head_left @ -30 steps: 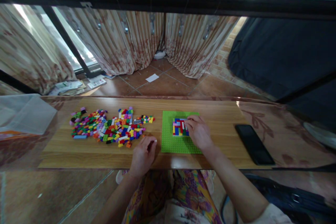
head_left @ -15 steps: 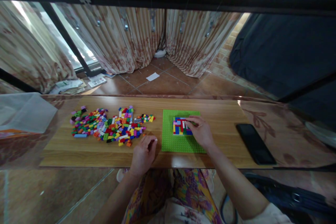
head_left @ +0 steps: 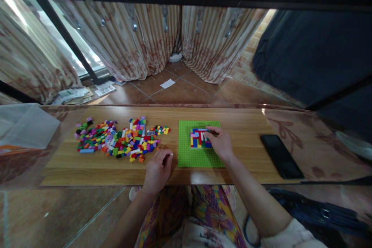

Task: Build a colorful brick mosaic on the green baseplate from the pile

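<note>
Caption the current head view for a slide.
The right hand at a multicoloured brick build on a green baseplate, the left hand near loose bricks on a wooden tabletop.

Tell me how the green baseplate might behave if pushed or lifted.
The green baseplate looks thin and broad, so it may flex slightly when lifted. Lying flat on the smooth-looking wooden board, it would probably slide rather than tip. The low brick build on it seems unlikely to topple.

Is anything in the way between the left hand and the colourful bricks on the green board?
Nothing visible does: only wooden table and green board lie between the left hand and the colourful bricks. The right hand is at their right side.
</note>
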`<action>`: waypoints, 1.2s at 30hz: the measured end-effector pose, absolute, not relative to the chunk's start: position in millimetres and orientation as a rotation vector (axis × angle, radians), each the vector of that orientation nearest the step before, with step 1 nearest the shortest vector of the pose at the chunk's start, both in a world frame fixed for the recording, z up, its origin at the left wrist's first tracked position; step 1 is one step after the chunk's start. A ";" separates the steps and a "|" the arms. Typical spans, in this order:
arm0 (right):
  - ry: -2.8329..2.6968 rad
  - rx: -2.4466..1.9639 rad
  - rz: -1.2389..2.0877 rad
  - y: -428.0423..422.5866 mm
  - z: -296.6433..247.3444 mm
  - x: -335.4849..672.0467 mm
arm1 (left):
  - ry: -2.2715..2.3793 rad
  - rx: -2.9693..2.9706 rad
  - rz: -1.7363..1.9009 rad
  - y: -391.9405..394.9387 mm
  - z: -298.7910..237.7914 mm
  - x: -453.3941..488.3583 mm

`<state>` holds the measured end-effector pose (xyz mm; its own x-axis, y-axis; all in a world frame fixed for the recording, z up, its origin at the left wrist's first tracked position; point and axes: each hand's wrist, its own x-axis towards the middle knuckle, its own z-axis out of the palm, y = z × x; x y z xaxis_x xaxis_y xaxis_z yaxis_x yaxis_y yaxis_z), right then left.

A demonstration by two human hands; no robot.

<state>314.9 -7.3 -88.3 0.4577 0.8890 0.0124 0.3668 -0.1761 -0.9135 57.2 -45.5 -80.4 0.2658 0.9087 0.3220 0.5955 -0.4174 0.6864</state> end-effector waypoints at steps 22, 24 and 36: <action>-1.032 -1.753 0.840 3.9 -83.0 319.0 | 1.351 2.115 0.970 -46.0 -82.1 57.3; -1.028 -1.748 0.844 5.1 -83.7 318.4 | 1.350 2.106 0.987 -45.2 -83.1 57.3; -1.035 -1.486 0.713 -65.7 -54.8 282.9 | 1.314 1.448 1.085 -55.5 -72.6 71.3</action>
<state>282.9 -65.7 -54.8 0.4303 0.8956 0.1125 0.2140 0.0199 -0.9766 71.3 -55.5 -72.6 0.0607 0.9971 0.0461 0.2335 -0.0591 0.9706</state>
